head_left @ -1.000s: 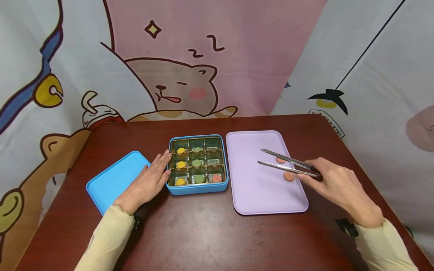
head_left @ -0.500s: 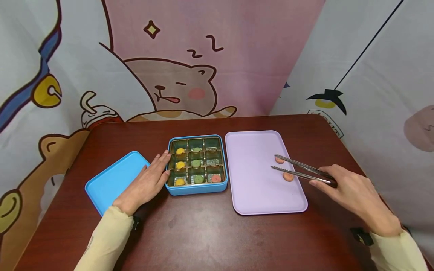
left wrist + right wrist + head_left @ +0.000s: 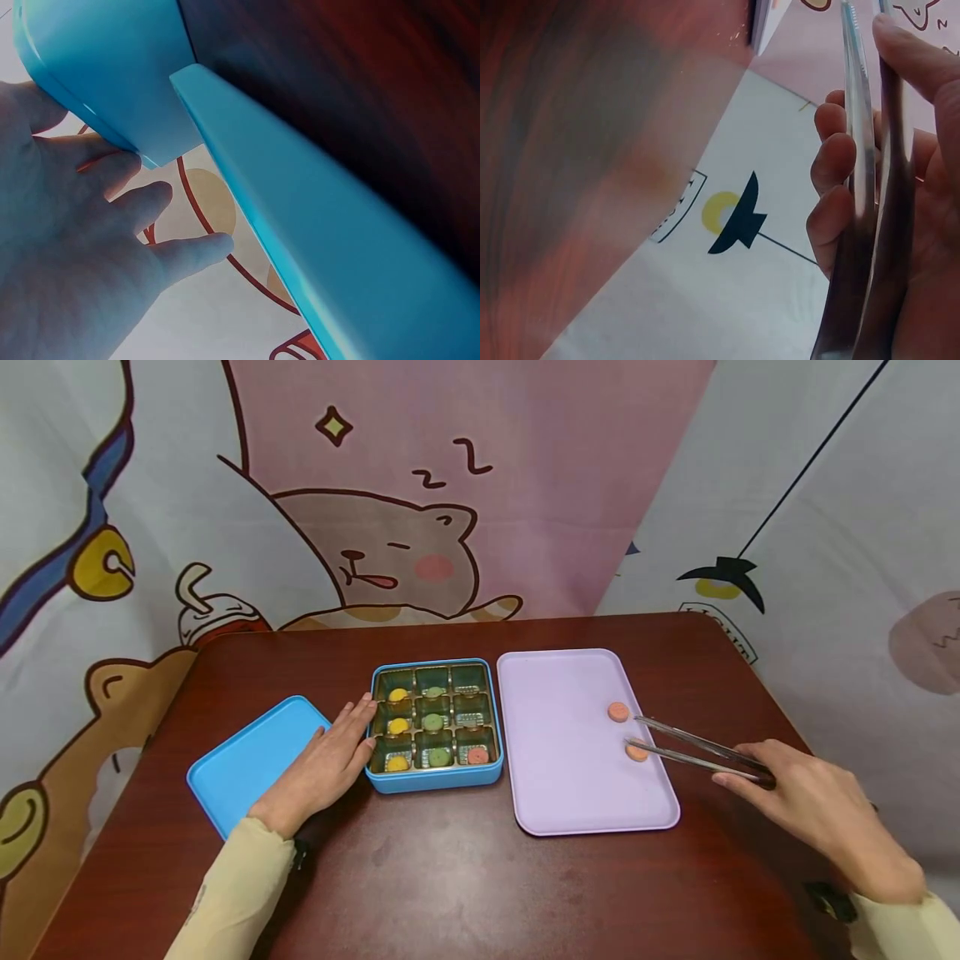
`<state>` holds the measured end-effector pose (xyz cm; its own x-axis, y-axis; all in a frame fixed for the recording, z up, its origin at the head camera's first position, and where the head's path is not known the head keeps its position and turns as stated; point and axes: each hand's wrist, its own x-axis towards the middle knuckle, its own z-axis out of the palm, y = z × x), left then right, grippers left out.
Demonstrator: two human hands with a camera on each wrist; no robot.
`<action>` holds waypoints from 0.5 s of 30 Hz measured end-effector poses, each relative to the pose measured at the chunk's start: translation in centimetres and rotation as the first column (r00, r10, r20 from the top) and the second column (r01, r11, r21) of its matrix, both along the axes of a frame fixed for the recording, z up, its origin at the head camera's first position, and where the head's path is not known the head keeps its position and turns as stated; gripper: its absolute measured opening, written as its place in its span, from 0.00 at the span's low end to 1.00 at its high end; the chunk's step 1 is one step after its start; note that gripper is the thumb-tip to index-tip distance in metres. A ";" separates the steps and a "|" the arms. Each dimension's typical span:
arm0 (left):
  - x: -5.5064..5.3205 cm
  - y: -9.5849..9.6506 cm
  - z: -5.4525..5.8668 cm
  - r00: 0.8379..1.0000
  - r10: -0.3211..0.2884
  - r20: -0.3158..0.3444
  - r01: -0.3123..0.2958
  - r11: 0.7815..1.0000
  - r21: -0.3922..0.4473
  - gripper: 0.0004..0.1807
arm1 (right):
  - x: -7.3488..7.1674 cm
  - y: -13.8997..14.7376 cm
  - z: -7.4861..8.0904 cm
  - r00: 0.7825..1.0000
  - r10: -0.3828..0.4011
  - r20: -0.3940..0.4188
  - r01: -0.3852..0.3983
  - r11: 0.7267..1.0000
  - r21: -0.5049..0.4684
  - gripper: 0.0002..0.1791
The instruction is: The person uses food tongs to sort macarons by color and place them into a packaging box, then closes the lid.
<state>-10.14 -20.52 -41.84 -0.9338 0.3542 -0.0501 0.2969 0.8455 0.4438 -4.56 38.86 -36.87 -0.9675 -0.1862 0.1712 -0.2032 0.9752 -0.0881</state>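
Note:
My left hand (image 3: 318, 772) rests its straight fingers against the left wall of a blue box (image 3: 442, 783). Its gold insert has several compartments: yellow rounds (image 3: 397, 763) in the left column, green rounds (image 3: 432, 722) in the middle one, and a pink round (image 3: 477, 756) at front right. In my right hand (image 3: 817, 806) are metal tongs (image 3: 896, 150) with slim serrated tips, held between thumb and fingers. Their arms are spread over the right edge of a lilac tray (image 3: 577, 785). The nearer tip overlaps a round pink piece (image 3: 637, 752); another pink piece (image 3: 618, 712) lies just behind.
A flat blue lid (image 3: 255, 760) lies at a slant to the left, partly under my left forearm in the head view. Box and tray stand side by side on the dark wooden table (image 3: 480, 877). A printed cloth (image 3: 555, 485) hangs behind.
My right hand has drawn the tongs rightward and slightly nearer, so the tips go from mid-tray to beside the pink pieces. The left hand stays at the box.

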 end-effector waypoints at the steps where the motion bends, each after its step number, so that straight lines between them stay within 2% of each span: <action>1: 0.0 0.0 0.0 1.000 0.000 -0.001 0.000 1.000 -0.001 0.35 | 0.0 0.1 0.0 1.000 -0.010 0.014 0.010 1.000 0.008 0.30; 15: 0.0 0.1 -0.1 1.000 0.006 0.004 -0.006 1.000 -0.010 0.35 | 0.4 0.8 0.1 0.982 -0.089 0.168 0.073 0.992 0.100 0.35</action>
